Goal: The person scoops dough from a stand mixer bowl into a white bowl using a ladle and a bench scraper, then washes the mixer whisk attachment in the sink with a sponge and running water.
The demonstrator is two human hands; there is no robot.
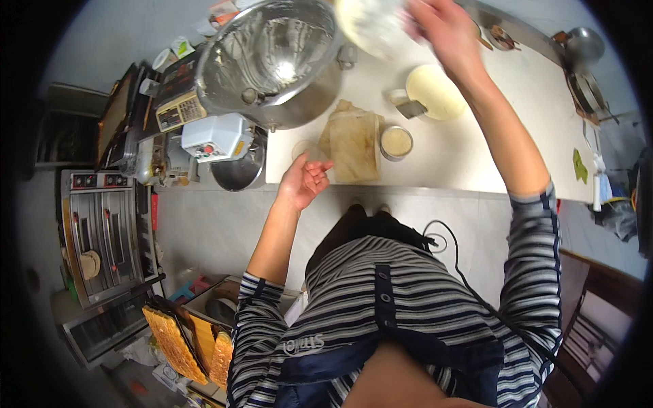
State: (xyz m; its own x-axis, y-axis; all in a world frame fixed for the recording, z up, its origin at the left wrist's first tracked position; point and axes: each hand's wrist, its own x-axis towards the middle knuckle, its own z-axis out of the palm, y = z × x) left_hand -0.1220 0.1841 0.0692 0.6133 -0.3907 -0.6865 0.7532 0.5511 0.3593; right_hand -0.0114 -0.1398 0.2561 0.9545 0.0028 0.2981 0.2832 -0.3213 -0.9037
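Observation:
My left hand (304,185) is raised by the near edge of the white table, fingers loosely curled and apart, with nothing visible in it. Just beyond its fingertips sits a small clear round dish or lid (309,149). My right hand (442,27) reaches to the far side, blurred by motion, beside a whitish translucent thing (377,27) whose kind I cannot make out. Between my arms lie a folded tan cloth (354,146) and a round metal tin (396,143) with pale grainy contents. A cream-coloured bowl (442,95) with a grey scraper (411,109) at its rim stands nearer my right forearm.
A large steel mixing bowl (306,98), smeared inside, stands at the table's left, beside a grey-white control box (216,136) with buttons. An oven (102,234) is farther left. Browned baked slabs (173,343) stand lower left. Pans (585,47) hang at right. A black cable (462,272) crosses my side.

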